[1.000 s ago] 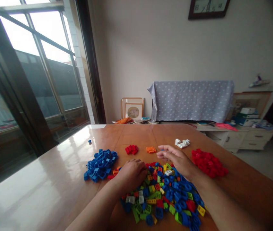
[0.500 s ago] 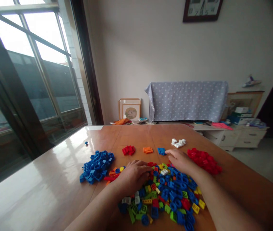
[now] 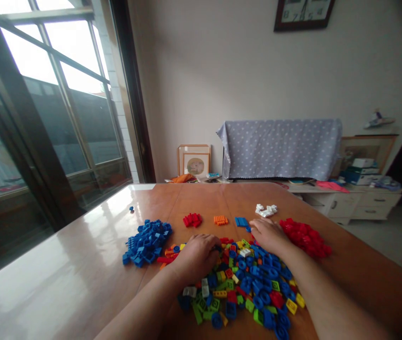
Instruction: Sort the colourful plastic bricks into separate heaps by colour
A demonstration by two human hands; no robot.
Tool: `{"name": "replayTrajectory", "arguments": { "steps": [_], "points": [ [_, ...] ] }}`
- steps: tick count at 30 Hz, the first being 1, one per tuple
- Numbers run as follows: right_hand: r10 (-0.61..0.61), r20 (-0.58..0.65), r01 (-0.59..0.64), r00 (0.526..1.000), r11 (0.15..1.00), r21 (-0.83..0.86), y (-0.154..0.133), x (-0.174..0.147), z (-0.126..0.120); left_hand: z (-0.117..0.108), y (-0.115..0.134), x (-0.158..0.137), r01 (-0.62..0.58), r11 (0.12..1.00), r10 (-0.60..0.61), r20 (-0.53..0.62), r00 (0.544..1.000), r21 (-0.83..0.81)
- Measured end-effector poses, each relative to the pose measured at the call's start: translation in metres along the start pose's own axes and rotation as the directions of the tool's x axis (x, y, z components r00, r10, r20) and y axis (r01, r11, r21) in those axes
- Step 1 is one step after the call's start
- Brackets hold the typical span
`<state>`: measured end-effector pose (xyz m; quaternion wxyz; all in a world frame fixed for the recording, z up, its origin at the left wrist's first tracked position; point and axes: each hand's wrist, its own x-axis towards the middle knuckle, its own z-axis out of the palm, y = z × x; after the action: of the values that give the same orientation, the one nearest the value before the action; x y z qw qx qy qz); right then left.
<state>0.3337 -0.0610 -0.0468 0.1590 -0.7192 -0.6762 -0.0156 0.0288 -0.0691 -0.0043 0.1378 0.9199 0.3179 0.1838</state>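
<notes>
My left hand [image 3: 201,255] rests over the near mixed pile of toy building bricks [image 3: 246,278], its fingers curled down. A dark blue bit shows by its fingertips, but what they hold is hidden. My right hand [image 3: 269,233] is beyond the pile, its fingers closed around the end of a small blue brick [image 3: 248,229]. That brick lies just in front of a small flat group of blue bricks [image 3: 241,221]. To the left of this group are a block of orange bricks [image 3: 220,220] and a cluster of red bricks [image 3: 192,219].
A heap of blue bricks [image 3: 147,243] stands on the left, and a heap of red bricks [image 3: 305,237] at the right beside my right forearm. White bricks [image 3: 266,210] lie farther back. One small blue piece [image 3: 132,208] sits alone on the wooden table [image 3: 90,250].
My right hand has drawn slightly back from the blue group, and a blue piece now shows at its fingertips. My left hand's fingers have curled in more. The view has shifted slightly.
</notes>
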Motion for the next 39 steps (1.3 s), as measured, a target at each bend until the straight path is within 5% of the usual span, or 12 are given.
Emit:
{"name": "replayTrajectory", "arguments": {
  "steps": [16,23,26,28,32,39],
  "points": [
    [0.054,0.003,-0.054,0.999,0.998,-0.013,-0.008,0.003,0.004,-0.007,0.006,-0.003,0.025,1.0,-0.026,-0.102,0.994,-0.002],
    [-0.065,-0.103,0.067,0.993,0.998,0.016,-0.004,0.003,0.004,-0.006,-0.003,-0.005,0.03,0.993,-0.05,-0.183,0.982,-0.11],
    [-0.081,-0.174,0.111,0.981,0.98,0.167,-0.017,-0.003,-0.007,-0.007,-0.004,-0.005,0.01,0.989,-0.044,-0.222,0.974,-0.149],
    [-0.083,-0.139,0.131,0.987,0.915,0.381,-0.032,-0.01,-0.016,-0.007,-0.003,-0.005,0.007,0.986,-0.05,-0.255,0.966,-0.167],
    [-0.213,0.02,0.128,0.977,0.657,0.743,-0.065,-0.028,-0.03,-0.009,-0.003,-0.005,0.009,0.981,-0.068,-0.301,0.951,-0.196],
    [-0.307,0.207,-0.015,0.929,0.527,0.85,-0.09,-0.041,-0.026,-0.007,-0.001,-0.009,-0.101,0.966,0.02,-0.325,0.946,-0.236]
  ]
}}
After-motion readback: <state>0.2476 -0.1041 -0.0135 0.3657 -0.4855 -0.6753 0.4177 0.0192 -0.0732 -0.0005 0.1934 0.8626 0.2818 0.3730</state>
